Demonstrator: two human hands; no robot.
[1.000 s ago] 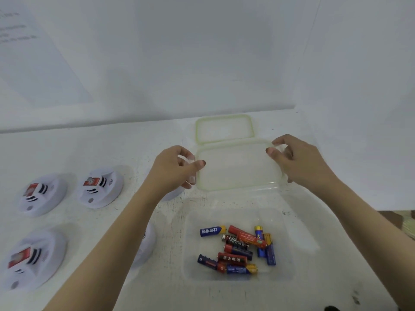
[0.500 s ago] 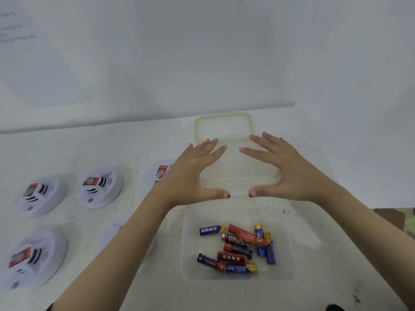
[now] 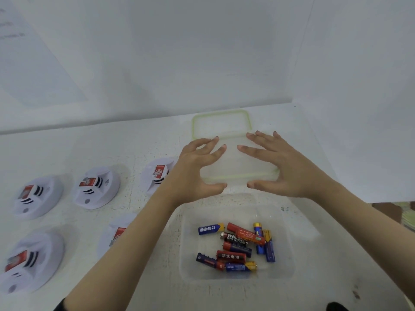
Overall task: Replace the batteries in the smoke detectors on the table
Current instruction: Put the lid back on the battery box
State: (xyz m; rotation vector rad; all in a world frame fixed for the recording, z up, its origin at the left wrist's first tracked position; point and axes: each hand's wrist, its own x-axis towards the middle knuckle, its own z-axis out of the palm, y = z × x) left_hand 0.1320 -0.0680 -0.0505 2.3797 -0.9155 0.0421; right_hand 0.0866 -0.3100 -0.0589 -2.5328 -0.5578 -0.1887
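So a second ago I had the clear green-rimmed lid (image 3: 238,167) pinched at both ends. Now it's lying flat on the bench (image 3: 146,142), its far end overlapping a second green-rimmed lid (image 3: 221,123) by the back edge. My left hand (image 3: 197,171) and right hand (image 3: 285,169) are both over it, fingers (image 3: 215,153) spread wide apart and gripping nothing, same as half a second back. I can't tell if they actually touch the plastic.

The batteries (image 3: 238,248) sit in a loose pile in the clear tub (image 3: 285,221) near the front edge, and they haven't shifted. A black one reads "EVEREADY SUPER HEAVY DUTY" (image 3: 235,237), a red one says 华太电池 (image 3: 230,256), and a blue one (image 3: 210,229) has Chinese characters upside down to me.

The smoke detectors are along the left side: three in the back row (image 3: 36,196) (image 3: 96,187) (image 3: 157,173), one near the front-left corner (image 3: 29,261), and one half hidden behind my left forearm (image 3: 116,234). Each has a red label, too small to read.
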